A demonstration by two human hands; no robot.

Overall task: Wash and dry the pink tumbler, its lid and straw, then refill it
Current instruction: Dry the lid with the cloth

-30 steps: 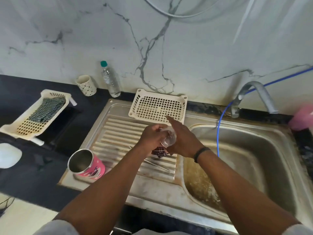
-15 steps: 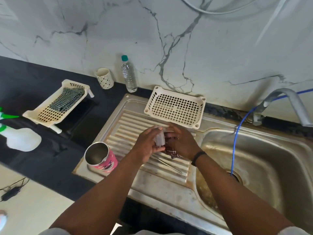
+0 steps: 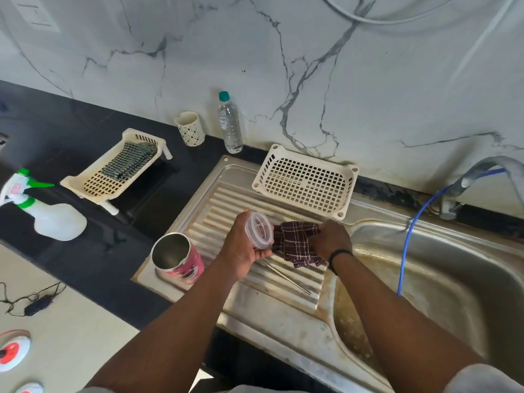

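The pink tumbler (image 3: pixel 178 259) stands upright and open on the steel drainboard (image 3: pixel 272 304), left of my hands. My left hand (image 3: pixel 243 245) grips the clear plastic lid (image 3: pixel 258 230), tipped on edge so its underside faces right. My right hand (image 3: pixel 330 240) clutches a dark maroon checked cloth (image 3: pixel 295 243) that hangs just right of the lid. The metal straw (image 3: pixel 286 277) lies flat on the ridged drainboard below my hands.
A white perforated basket (image 3: pixel 304 182) sits at the back of the drainboard. A water bottle (image 3: pixel 230 123) and a patterned cup (image 3: pixel 190 128) stand by the wall. Left are a tray with a checked towel (image 3: pixel 113 168) and a spray bottle (image 3: pixel 42 211). The sink basin (image 3: pixel 442 279), tap (image 3: pixel 482 173) and blue hose (image 3: pixel 405 245) are right.
My hands have drawn apart: the cloth has come off the lid to the right, and the lid is now plainly shown in my left hand. The view shifted left.
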